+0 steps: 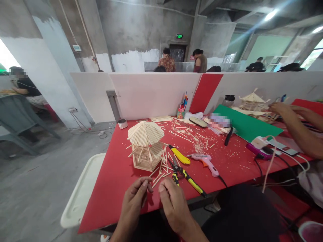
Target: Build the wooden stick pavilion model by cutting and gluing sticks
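Note:
Over the front edge of the red table, my left hand (135, 197) has its thumb pressed against its curled fingers. Whatever it may hold is too small to make out. Close by on the right, my right hand (174, 203) is also closed, its fingertips turned toward the left, and its grip is hidden. Just beyond them stands a small pavilion model (145, 146) built of thin wooden sticks, with a conical roof. Loose wooden sticks (161, 169) lie between it and a pair of yellow-and-black pruning shears (188, 178). A yellow utility knife (179, 155) and a pink glue gun (205, 162) rest farther right.
Stick offcuts (185, 132) litter the red table (106, 188). At the back are a pen cup (181, 112) and a tape roll (122, 123). A green board (244, 124) lies right, near another person's hands (280, 109) at a second model (253, 101). A cable trails from the glue gun.

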{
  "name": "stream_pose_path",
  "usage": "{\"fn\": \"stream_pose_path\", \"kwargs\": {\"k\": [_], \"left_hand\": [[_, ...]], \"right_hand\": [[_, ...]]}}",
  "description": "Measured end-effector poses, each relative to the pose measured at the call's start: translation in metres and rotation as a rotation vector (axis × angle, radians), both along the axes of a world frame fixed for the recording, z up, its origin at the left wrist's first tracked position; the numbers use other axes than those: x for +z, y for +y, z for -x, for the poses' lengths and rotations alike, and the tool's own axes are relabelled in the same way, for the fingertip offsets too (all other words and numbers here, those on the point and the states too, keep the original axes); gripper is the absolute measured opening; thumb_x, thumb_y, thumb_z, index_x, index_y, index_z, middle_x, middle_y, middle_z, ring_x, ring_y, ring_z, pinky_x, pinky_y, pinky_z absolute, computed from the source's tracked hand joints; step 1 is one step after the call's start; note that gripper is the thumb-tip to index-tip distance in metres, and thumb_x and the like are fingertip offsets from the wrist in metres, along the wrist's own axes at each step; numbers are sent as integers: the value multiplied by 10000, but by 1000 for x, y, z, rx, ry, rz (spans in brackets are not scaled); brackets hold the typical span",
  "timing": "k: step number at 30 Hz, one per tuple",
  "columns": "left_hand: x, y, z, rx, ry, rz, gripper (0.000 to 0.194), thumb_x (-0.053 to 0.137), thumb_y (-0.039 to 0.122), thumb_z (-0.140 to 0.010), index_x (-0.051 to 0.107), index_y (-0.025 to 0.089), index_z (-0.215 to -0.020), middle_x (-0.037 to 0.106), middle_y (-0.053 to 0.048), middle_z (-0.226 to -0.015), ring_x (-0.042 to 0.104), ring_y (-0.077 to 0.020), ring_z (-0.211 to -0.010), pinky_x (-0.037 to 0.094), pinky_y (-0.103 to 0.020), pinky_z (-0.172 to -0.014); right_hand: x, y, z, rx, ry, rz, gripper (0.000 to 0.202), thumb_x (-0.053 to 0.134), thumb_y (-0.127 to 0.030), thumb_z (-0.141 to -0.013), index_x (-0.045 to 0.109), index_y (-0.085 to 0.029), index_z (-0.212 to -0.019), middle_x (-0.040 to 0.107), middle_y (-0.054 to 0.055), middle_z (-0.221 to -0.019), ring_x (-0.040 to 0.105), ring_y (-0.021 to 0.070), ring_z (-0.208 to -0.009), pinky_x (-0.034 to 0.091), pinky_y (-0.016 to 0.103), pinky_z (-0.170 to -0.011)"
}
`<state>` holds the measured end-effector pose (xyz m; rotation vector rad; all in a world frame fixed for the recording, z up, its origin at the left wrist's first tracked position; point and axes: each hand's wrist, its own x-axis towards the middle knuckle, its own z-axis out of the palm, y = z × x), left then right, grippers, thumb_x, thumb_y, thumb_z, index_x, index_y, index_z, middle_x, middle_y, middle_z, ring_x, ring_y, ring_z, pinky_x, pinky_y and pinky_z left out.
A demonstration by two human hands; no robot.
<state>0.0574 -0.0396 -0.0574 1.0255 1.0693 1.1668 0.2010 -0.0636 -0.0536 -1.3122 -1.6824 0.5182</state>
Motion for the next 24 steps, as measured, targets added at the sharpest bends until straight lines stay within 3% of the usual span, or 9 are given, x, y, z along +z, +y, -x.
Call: {"fn": "stream_pose_path", "kwargs": {"k": [5,7,9,11,15,18,24], "left_hand": [[5,0,-11,23,104,-38,412,576,544,-807,565,165,-649,535,34,-553,343,-59,-413,287,-182,-406],[6,-1,-15,54,170,-75,466,548,561,-817,508,172,-562,470,45,-501,348,-72,-418,310,-193,-416],[7,-2,-18,105,263,-109,488,539,564,-819,497,178,-524,431,47,-474,362,-84,-425,321,-200,-418],[5,-2,-20,166,358,-140,454,561,543,-810,546,176,-544,463,37,-482,399,-96,-434,337,-203,-419],[0,1,-22,277,411,-224,278,689,464,-712,645,190,-702,584,24,-556,514,-127,-486,422,-209,-462],[-2,2,-25,314,457,-271,221,697,411,-698,673,196,-745,660,1,-631,597,-160,-570,492,-237,-553],[1,4,-22,323,737,-366,204,597,365,-803,678,199,-716,648,6,-608,595,-157,-575,476,-236,-580]], "right_hand": [[-4,7,0,-86,-163,-64,419,332,-333,-980,526,-203,-632,552,-17,-590,506,108,-543,286,252,-536],[-5,12,-1,-118,-188,-78,420,349,-385,-981,590,-207,-688,611,4,-666,565,125,-610,324,248,-569],[-6,15,-3,-144,-191,-117,367,348,-394,-983,643,-213,-861,667,37,-824,619,153,-738,372,251,-633],[-7,16,-5,-147,-174,-160,350,325,-370,-991,637,-211,-983,683,48,-883,637,163,-782,390,256,-658],[-10,13,-9,-139,-126,-186,426,332,-372,-992,596,-211,-698,614,-3,-592,573,126,-536,325,257,-528],[-11,10,-12,-125,-76,-214,419,385,-361,-977,546,-213,-620,581,-10,-561,539,112,-513,315,249,-526],[-18,11,-25,-112,26,-235,205,450,-263,-945,642,-207,-905,670,15,-758,626,133,-691,406,227,-651]]}}
